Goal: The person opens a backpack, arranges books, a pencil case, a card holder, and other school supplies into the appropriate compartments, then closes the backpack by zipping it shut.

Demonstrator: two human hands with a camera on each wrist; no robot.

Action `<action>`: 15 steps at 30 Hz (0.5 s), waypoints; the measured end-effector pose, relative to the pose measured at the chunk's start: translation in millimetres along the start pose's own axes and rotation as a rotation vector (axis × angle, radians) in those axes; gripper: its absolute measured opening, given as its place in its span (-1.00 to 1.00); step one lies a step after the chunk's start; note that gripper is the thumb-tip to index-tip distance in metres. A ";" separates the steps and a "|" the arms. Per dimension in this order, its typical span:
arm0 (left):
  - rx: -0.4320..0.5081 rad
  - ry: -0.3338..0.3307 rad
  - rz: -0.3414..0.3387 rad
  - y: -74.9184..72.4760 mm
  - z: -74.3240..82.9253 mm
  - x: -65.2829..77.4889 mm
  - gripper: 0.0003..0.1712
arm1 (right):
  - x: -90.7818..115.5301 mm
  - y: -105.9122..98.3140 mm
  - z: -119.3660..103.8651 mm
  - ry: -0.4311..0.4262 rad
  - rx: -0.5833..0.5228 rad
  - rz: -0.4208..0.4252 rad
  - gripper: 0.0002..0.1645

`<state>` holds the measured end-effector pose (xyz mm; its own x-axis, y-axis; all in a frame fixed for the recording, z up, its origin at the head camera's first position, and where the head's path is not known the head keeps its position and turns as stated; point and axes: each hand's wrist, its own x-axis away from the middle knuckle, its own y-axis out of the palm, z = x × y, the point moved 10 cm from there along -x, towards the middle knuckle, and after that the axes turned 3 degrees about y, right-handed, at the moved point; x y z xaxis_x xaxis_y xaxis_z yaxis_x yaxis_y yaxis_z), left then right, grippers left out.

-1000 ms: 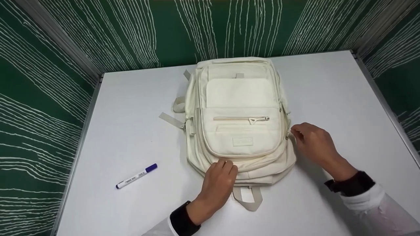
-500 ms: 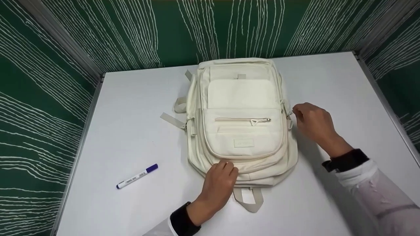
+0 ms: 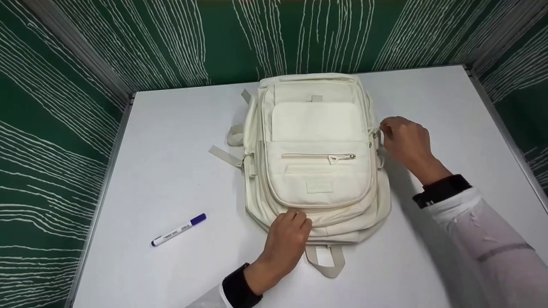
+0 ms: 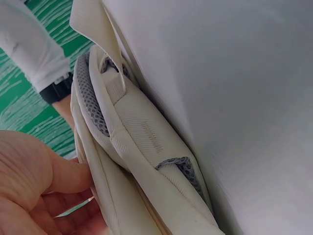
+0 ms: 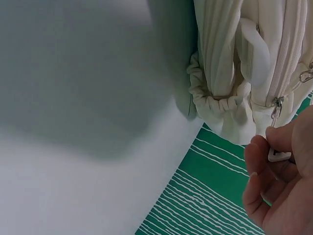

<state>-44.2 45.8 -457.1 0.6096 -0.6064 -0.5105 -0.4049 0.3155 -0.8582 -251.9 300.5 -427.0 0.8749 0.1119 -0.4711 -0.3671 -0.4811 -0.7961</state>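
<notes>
A cream backpack (image 3: 317, 122) lies front side up on the white table. At its near edge, my left hand (image 3: 286, 241) pinches the fabric between thumb and fingers; in the left wrist view the thumb (image 4: 68, 174) presses the bag's edge. My right hand (image 3: 406, 139) is at the bag's right side. Between its thumb and fingers it pinches a pale zipper pull (image 5: 279, 156), joined to a metal slider (image 5: 278, 102) on the side zipper. The pull is drawn away from the bag, partly covered by the fingers.
A white marker with a purple cap (image 3: 179, 229) lies left of the bag on the table (image 3: 171, 141). Straps (image 3: 224, 156) stick out at the bag's left, and a carry loop (image 3: 332, 270) at its near end. Green walls (image 3: 231, 47) with white lines enclose the table.
My right hand has moved away from me along the bag's right side, taking the zipper pull with it. My left hand keeps its hold at the near edge.
</notes>
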 end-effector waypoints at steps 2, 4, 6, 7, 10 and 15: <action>-0.004 -0.001 -0.009 0.7 0.8 -0.5 -0.85 | -1.7 0.8 2.3 0.015 -0.002 -0.004 -0.84; -0.008 -0.002 -0.017 1.4 1.3 -0.8 -0.85 | -3.0 2.6 4.8 0.038 -0.009 -0.025 -0.83; -0.011 -0.003 -0.023 1.8 1.5 -0.9 -0.85 | -3.9 3.8 7.6 0.069 -0.025 -0.052 -0.84; -0.013 -0.005 -0.022 1.8 1.3 -0.9 -0.84 | -4.2 4.0 9.1 0.086 -0.035 -0.065 -0.84; -0.027 -0.004 -0.008 0.7 0.9 -0.9 -0.84 | -5.2 3.6 12.2 0.119 -0.053 -0.098 -0.84; -0.064 0.010 0.020 -3.3 2.5 -1.3 -0.82 | -3.7 1.8 15.1 0.135 -0.047 -0.146 -0.79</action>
<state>-41.9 47.4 -453.8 0.5944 -0.6074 -0.5270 -0.4602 0.2805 -0.8423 -260.5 312.3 -432.4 0.9532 0.0676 -0.2947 -0.2212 -0.5085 -0.8322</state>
